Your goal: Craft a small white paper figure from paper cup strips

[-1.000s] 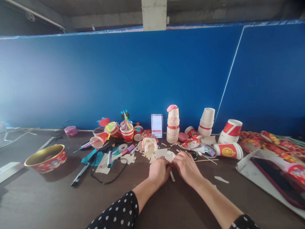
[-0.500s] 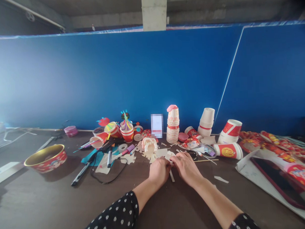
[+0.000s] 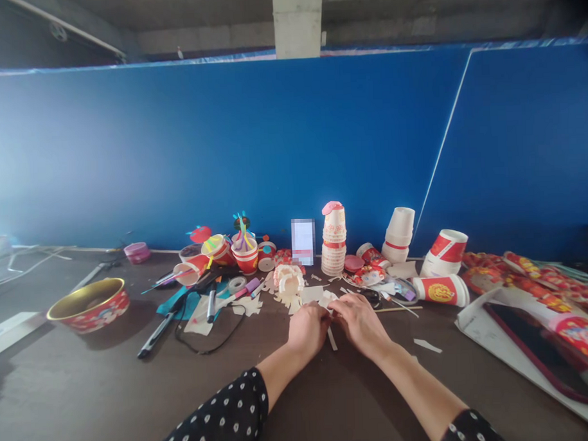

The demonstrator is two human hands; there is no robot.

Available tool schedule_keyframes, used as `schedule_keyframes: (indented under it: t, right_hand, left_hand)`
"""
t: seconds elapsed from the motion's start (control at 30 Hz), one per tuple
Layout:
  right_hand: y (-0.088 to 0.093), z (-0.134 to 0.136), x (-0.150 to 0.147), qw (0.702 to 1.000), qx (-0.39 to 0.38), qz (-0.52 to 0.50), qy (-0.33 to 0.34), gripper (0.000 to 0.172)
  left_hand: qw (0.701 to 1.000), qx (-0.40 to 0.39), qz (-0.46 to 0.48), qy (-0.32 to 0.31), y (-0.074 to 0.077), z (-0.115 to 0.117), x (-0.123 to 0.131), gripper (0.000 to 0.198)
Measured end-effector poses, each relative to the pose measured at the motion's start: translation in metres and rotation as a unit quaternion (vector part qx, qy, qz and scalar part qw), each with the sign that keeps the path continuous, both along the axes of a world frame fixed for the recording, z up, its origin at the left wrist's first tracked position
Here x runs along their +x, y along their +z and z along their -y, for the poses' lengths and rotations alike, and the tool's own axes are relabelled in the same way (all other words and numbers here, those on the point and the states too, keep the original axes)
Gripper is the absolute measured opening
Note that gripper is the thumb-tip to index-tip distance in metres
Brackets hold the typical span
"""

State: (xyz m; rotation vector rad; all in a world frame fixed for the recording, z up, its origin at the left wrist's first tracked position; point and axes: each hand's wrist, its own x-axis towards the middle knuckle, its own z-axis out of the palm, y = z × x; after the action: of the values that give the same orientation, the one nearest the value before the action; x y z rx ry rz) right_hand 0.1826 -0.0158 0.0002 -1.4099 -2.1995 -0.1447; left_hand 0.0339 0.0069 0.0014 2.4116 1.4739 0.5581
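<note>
Both hands meet in the middle of the dark worktop (image 3: 88, 395). The left hand (image 3: 307, 328) is curled with its fingers drawn in. The right hand (image 3: 360, 321) is likewise closed, and the two pinch a small white paper piece (image 3: 328, 298) between their fingertips. The backs of the hands hide the exact grip.

A loose paper strip (image 3: 331, 339) lies just near of the piece, and white scraps (image 3: 249, 306) lie to the left. A cut-up cup (image 3: 289, 278) sits just beyond the hands, so some cutting looks done. Decorated cups (image 3: 244, 254) stand finished at the far left.

The piece in hand is, by my judgement, mid-shaping and not joined to anything. A stack of whole cups (image 3: 333, 241) stands untouched beyond, with markers (image 3: 211, 304) to the left.
</note>
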Motion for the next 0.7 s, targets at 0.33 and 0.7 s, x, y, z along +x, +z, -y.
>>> schedule_keyframes:
  t: [0.33,0.7]
  right_hand:
    - [0.0018,0.0014,-0.0007,1.000,-0.022,-0.002,-0.020,0.020]
    - [0.0018,0.0007,-0.0011,1.000,-0.020,-0.006,-0.015,0.021]
  left_hand:
    - [1.000,-0.021,0.003,0.009,0.0015,0.0013,0.0023,0.019]
    - [0.999,-0.027,0.027,0.005,-0.0022,-0.0025,0.0005,0.019]
